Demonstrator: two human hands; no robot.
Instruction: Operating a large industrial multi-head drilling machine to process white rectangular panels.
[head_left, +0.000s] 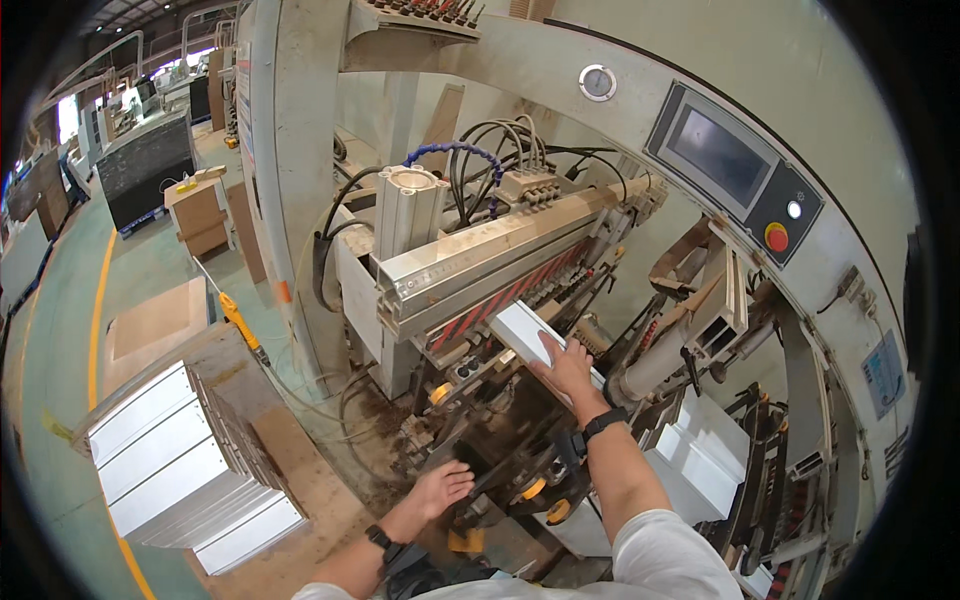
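Observation:
My right hand (568, 372) reaches forward to a narrow white panel (522, 330) that lies in the machine, under a beam with red and black stripes. Its fingers are bent over the panel and grip it near the close end. Lower and to the left, my left hand (443, 488) hangs over the machine's front parts with nothing in it. The left fingers are stretched out, a little curved, and touch no panel. Each wrist wears a dark band.
Stacked white panels (165, 450) stand on a brown board at my left. More white panels (700, 450) lie by my right arm. A metal beam (480, 250) crosses ahead. A control screen (718, 150) and red button (776, 236) are upper right; a yellow air gun (238, 318) hangs left.

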